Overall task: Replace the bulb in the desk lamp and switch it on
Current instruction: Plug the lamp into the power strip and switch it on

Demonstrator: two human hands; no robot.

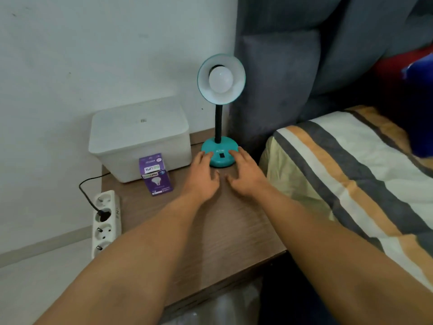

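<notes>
Both hands — left hand [203,174] and right hand [243,172] — rest spread and empty on the teal desk lamp [219,154] base at the bench [210,231] back — its bulb [220,80] looks fragile, so grip gently around its widest part.

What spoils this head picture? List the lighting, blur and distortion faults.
Head view: soft, dim, even light, no hard shadows. The bulb is unlit and without glare. Wide-angle bending stretches both forearms at the lower edge. Print on the purple bulb box is blurred. The bedding at far right sinks into darkness.
</notes>
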